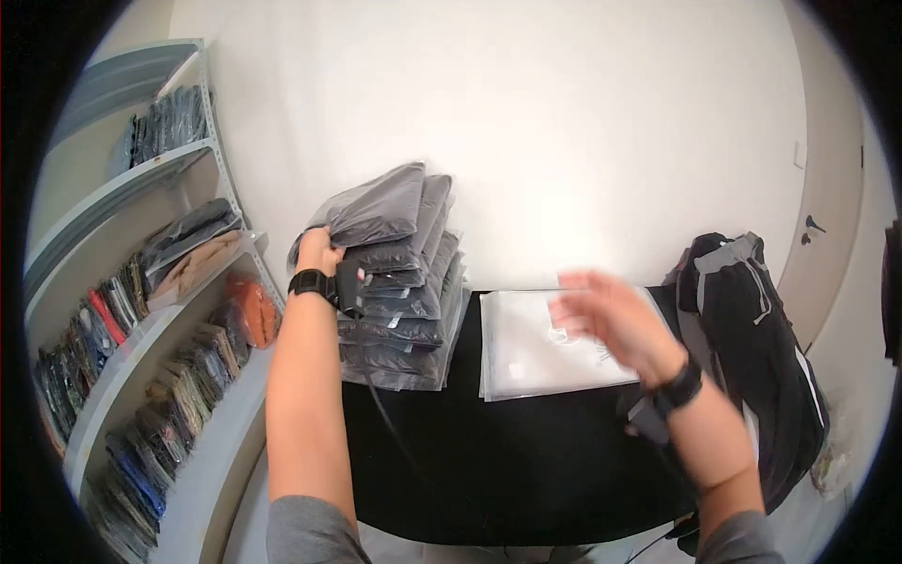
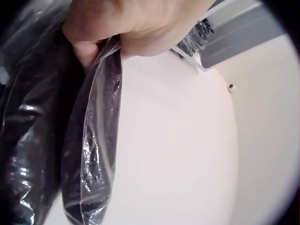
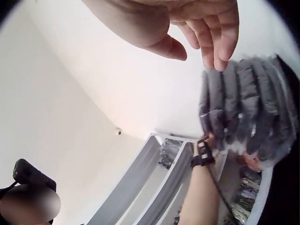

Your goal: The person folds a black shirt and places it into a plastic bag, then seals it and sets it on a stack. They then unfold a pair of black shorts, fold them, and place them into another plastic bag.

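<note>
Gripping the top bagged garment (image 1: 376, 205) by its edge, the left hand (image 1: 319, 252) is holding it tilted atop the stack (image 1: 409, 329) on the surface (image 1: 507, 461); the right hand (image 1: 606, 315) is hovering open. Slick plastic could slip, toppling the leaning stack.

Two hands (image 1: 318, 252), one stack of dark packs (image 1: 406, 291), one white pile (image 1: 550, 355) (flat).

Glossy clear plastic bag (image 2: 91, 154) w/ dark cloth; matt black table (image 1: 526, 461).
</note>
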Demonstrator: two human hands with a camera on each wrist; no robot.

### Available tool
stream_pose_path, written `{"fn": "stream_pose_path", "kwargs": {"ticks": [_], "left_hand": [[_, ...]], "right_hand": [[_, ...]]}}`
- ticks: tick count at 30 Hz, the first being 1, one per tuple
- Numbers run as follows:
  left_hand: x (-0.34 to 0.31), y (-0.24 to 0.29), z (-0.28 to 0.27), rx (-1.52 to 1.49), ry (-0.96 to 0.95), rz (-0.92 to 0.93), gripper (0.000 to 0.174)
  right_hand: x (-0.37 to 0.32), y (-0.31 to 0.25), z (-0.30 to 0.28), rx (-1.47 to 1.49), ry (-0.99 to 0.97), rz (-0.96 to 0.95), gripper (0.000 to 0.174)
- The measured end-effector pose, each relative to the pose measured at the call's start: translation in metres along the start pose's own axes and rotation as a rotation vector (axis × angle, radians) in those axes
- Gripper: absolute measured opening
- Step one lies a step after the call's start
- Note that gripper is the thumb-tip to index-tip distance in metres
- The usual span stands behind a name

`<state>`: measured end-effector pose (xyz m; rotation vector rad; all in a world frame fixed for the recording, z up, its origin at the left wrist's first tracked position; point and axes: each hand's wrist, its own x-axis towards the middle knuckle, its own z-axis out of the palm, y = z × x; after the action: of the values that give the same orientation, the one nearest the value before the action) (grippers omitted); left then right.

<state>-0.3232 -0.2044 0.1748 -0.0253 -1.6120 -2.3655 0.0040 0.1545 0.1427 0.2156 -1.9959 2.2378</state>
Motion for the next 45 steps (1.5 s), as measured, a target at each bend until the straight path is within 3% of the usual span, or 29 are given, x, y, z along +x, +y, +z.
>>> {"fn": "stream_pose_path", "kwargs": {"ticks": [6, 9, 14, 20, 22, 26, 28, 29, 30, 32, 34, 36, 37, 38, 40, 44, 45], "left_hand": [[-0.031, 0.022, 0.007, -0.140, 0.100, -0.084, 0.017], [-0.020, 0.025, -0.001, -0.118, -0.025, -0.101, 0.016], [0.004, 0.018, 0.002, -0.102, -0.035, -0.183, 0.013], [0.018, -0.002, 0.035, -0.180, 0.013, -0.083, 0.016], [0.007, 0.000, 0.041, -0.127, 0.020, -0.066, 0.019], [-0.043, 0.039, 0.035, 0.110, -0.175, -0.190, 0.037], [-0.053, 0.055, 0.022, 0.600, -0.135, -0.206, 0.049], [-0.059, 0.058, 0.017, 0.842, -0.017, -0.124, 0.058], [-0.056, 0.059, 0.009, 0.851, -0.011, -0.128, 0.058], [-0.043, 0.065, -0.009, 1.770, 0.229, 0.513, 0.057], [-0.086, 0.071, 0.019, 1.669, 0.301, 0.415, 0.060], [-0.081, 0.057, 0.021, 1.259, 0.078, 1.096, 0.066], [-0.075, 0.046, 0.022, 1.303, 0.007, 1.204, 0.065], [-0.071, 0.034, 0.020, 1.301, 0.005, 1.202, 0.065], [-0.077, 0.013, 0.020, 1.724, -0.233, 0.477, 0.058], [-0.081, 0.016, 0.033, 1.761, -0.107, 0.533, 0.058], [-0.080, 0.009, 0.036, 1.602, 0.027, 0.765, 0.055]], "right_hand": [[-0.040, 0.112, -0.060, 0.133, 0.243, 0.277, 0.025], [-0.042, 0.147, -0.082, 0.201, 0.367, 0.300, 0.022], [-0.043, 0.169, -0.086, 0.231, 0.386, 0.396, 0.017], [-0.044, 0.167, -0.080, 0.193, 0.360, 0.404, 0.014], [-0.044, 0.172, -0.081, 0.178, 0.345, 0.379, 0.013], [-0.044, 0.176, -0.083, 0.155, 0.352, 0.379, 0.014], [-0.044, 0.173, -0.081, 0.136, 0.355, 0.380, 0.015], [-0.043, 0.173, -0.081, 0.123, 0.352, 0.377, 0.015], [-0.043, 0.174, -0.082, 0.129, 0.346, 0.384, 0.015], [-0.043, 0.177, -0.083, 0.120, 0.330, 0.374, 0.015], [-0.042, 0.176, -0.082, 0.119, 0.327, 0.382, 0.014], [-0.043, 0.176, -0.082, 0.096, 0.313, 0.376, 0.014], [-0.043, 0.177, -0.082, 0.103, 0.313, 0.373, 0.014], [-0.043, 0.179, -0.082, 0.101, 0.315, 0.374, 0.014], [-0.042, 0.180, -0.083, 0.079, 0.290, 0.361, 0.014], [-0.042, 0.181, -0.084, 0.087, 0.300, 0.380, 0.015], [-0.040, 0.182, -0.084, 0.091, 0.292, 0.378, 0.014]]}}
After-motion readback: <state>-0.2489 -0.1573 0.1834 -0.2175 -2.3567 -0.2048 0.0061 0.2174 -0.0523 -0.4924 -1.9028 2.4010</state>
